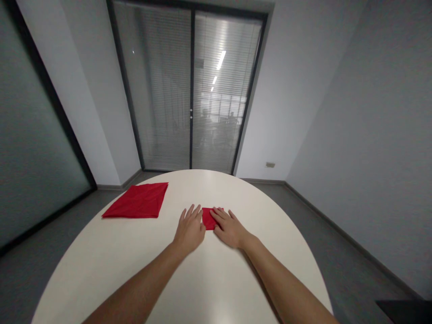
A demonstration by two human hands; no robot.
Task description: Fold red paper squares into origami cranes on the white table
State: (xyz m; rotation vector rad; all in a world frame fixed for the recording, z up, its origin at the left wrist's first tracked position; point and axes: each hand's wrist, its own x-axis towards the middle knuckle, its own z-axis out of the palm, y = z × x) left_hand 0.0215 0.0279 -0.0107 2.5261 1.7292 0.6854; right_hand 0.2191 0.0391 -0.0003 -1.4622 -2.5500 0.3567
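Note:
A small folded red cloth [208, 218] lies on the white round table [209, 279], near its middle. My left hand [190, 229] rests flat at the cloth's left edge, fingers stretched out and slightly apart. My right hand [228, 227] lies flat on the cloth's right part, fingers extended, covering much of it. Neither hand grips anything. A larger red cloth [137, 200], folded into a flat square, lies on the table to the far left, apart from both hands.
The table's far rim curves just beyond the cloths. Behind it stand glass sliding doors [191, 90] with blinds. Grey floor runs on both sides, with a dark glass wall at left and a plain wall at right.

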